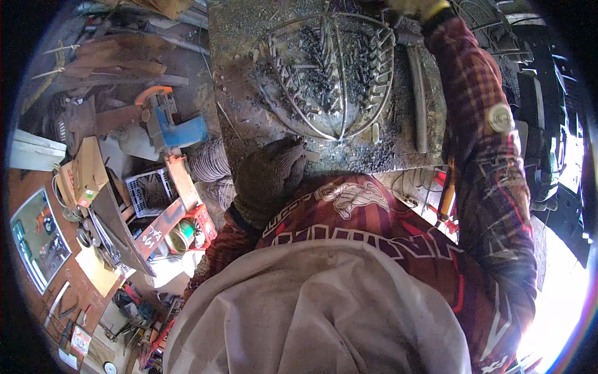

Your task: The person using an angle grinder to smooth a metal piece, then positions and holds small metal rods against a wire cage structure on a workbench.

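Observation:
A shield-shaped frame of bent metal rod (341, 87) lies on the dark worktable (240, 93), with rows of short angled rods inside it. Close to my body at the table's near edge, my left hand (271, 171) wears a dark knitted glove. Its fingers are curled, and a small flat metal piece (313, 156) sticks out at their tips. My right hand (416, 7), in a yellowish glove, reaches to the far side of the frame. The upper picture edge cuts it off, so its fingers are hidden. Beside the frame's point lies a small pale piece (375, 133).
A long metal bar (417, 100) lies along the table's right side. Dark grit and scraps cover the tabletop. Left of the table stand a blue and orange machine (177, 128), a white plastic crate (149, 190) and coiled wire (208, 161). Bent rods (489, 25) sit at the far right.

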Demonstrator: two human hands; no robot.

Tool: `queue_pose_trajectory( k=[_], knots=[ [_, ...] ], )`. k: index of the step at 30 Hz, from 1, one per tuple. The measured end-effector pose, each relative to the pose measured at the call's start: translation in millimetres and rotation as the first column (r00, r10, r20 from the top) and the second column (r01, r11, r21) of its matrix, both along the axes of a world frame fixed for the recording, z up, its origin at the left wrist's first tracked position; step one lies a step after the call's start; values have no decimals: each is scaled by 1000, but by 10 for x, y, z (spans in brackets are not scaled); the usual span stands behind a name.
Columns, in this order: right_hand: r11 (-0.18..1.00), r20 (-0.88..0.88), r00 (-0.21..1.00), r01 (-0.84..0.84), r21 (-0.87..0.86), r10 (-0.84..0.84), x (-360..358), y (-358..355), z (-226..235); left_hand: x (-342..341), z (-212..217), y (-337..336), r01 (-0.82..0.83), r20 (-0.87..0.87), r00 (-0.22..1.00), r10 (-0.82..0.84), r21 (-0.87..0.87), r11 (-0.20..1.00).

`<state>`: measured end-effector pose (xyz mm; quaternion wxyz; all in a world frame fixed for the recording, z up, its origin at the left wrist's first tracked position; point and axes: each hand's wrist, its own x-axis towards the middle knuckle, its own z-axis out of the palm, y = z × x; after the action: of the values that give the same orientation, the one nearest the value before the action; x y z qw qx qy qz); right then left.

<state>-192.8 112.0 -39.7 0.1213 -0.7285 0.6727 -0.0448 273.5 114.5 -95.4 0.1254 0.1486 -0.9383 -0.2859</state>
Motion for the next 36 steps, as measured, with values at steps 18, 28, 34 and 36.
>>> queue_pose_trajectory(
  k=[18, 28, 34, 36],
  knots=[
    [934, 521, 796, 358, 3, -307, 2581, 1680, 407, -337, 608, 179, 105, -165, 986, -23, 510, 854],
    [888, 607, 783, 370, -273, -139, 2631, 1683, 166, -339, 535, 177, -2, -76, 980, 182, 918, 396],
    [795, 673, 687, 555, -244, -272, 2598, 1459, 338, -318, 586, -54, 99, -188, 981, 52, 712, 696],
    [680, 739, 522, 723, -119, -426, 2421, 1312, 506, -266, 520, -67, 116, -343, 933, 112, 580, 806]
  ],
)
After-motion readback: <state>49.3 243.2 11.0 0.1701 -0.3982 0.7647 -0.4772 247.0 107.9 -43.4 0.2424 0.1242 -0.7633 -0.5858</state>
